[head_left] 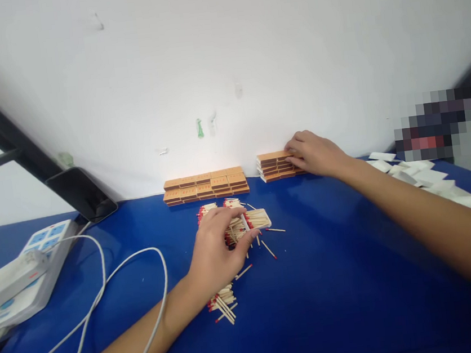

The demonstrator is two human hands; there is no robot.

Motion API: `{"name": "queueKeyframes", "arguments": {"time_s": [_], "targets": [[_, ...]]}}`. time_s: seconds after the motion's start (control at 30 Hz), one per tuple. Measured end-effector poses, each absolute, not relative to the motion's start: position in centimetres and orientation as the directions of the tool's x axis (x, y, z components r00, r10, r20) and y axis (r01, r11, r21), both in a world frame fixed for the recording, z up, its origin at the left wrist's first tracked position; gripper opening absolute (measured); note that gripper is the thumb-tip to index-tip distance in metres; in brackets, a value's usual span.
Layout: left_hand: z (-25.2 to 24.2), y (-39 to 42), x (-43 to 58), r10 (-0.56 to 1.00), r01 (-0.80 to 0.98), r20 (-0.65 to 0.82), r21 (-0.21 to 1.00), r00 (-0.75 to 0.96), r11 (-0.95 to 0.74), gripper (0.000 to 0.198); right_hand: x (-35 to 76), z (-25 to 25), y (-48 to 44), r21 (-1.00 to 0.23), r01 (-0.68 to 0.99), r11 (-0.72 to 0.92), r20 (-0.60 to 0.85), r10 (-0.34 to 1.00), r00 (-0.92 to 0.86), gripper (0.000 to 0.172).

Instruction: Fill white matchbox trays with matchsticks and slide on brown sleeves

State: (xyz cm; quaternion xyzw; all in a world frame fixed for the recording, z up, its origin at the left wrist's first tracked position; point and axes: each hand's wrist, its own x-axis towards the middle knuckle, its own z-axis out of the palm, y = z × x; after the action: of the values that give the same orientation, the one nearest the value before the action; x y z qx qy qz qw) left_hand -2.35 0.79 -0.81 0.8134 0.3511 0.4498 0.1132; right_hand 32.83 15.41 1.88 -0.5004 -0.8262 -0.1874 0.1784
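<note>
Between the thumb and fingers of my left hand [218, 246] is a small white matchbox tray [268, 218] filled with matches. The red heads point toward my palm. Loose matches [226, 299] with red heads lie in piles behind, under and in front of that hand. My right hand [313, 153] reaches to the wall, its thumb and fingers closed around the right end of a stack of orange matchbox sleeves [270, 164]. The fingers hide that end of the stack.
A low row of orange matchboxes [205, 185] stands along the wall. White paper trays [431, 177] are heaped at the right. On the left are a power strip [45, 260], a white adapter [13, 281], a looping white cable [101, 271] and a dark phone-like slab [82, 194].
</note>
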Motion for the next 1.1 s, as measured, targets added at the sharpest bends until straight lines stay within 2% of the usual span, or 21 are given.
{"name": "queueKeyframes", "arguments": {"time_s": [0.17,0.37,0.43,0.5,0.6,0.7,0.77,1.0,1.1], "targets": [[-0.9,0.8,-2.3,0.673,0.473,0.647,0.496,0.359,-0.729,0.028,32.0,1.1,14.8,0.134,0.9,0.414,0.52,0.744,-0.42,0.038],[-0.9,1.0,-2.4,0.681,0.489,0.633,0.491,0.368,-0.72,0.029,32.0,1.1,14.7,0.102,0.918,0.383,0.556,0.744,-0.372,0.037],[-0.9,1.0,-2.5,0.691,0.512,0.63,0.488,0.354,-0.707,0.029,32.0,1.6,13.7,0.055,0.925,0.375,0.598,0.73,-0.332,0.035],[-0.9,1.1,-2.5,0.705,0.54,0.627,0.486,0.332,-0.687,0.029,31.7,2.1,12.0,-0.054,0.921,0.387,0.633,0.727,-0.268,0.028],[-0.8,1.2,-2.6,0.718,0.574,0.632,0.485,0.292,-0.66,0.029,30.9,2.2,8.8,-0.176,0.87,0.46,0.505,0.801,-0.322,0.023],[-0.7,1.1,-2.5,0.719,0.588,0.634,0.476,0.286,-0.654,0.029,30.2,1.5,6.4,-0.235,0.829,0.508,0.256,0.855,-0.451,0.016],[-0.7,1.0,-2.5,0.716,0.59,0.632,0.469,0.295,-0.657,0.029,29.9,1.1,5.6,-0.271,0.827,0.492,0.13,0.87,-0.475,0.02],[-0.9,1.3,-2.6,0.719,0.614,0.63,0.453,0.293,-0.647,0.03,29.7,1.1,5.3,-0.41,0.799,0.439,0.122,0.895,-0.429,0.05],[-1.0,1.3,-2.6,0.736,0.622,0.616,0.466,0.282,-0.629,0.029,29.3,0.6,5.3,-0.433,0.765,0.476,0.103,0.87,-0.483,0.038]]}}
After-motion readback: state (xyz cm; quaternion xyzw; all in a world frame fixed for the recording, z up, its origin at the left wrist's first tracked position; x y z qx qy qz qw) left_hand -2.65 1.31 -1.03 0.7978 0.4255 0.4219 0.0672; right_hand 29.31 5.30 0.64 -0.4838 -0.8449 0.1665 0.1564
